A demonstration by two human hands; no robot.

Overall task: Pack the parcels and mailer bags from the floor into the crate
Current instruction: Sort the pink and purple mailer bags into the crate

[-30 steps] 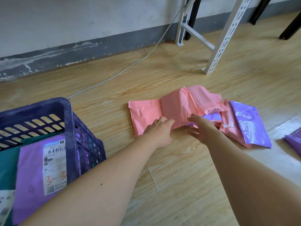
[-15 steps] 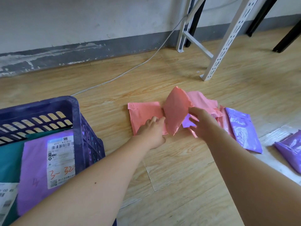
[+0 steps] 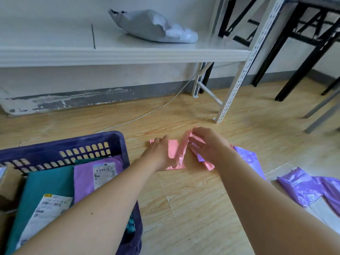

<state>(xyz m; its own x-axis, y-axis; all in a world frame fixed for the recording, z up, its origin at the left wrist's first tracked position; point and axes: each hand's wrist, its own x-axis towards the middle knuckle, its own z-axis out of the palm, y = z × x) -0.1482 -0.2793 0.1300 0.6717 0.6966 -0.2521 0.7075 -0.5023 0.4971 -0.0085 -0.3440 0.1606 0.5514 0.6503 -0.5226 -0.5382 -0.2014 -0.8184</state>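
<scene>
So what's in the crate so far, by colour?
Visible in the crate:
Teal mailer bag: 1
Purple mailer bag: 1
Brown cardboard parcel: 1, partly cut off by the frame edge
Total: 3 visible

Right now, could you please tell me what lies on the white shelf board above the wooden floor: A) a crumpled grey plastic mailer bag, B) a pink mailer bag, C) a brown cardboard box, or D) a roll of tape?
A: a crumpled grey plastic mailer bag lies alone on the white shelf board, while the pink mailer bags are down on the floor between the hands.
</scene>
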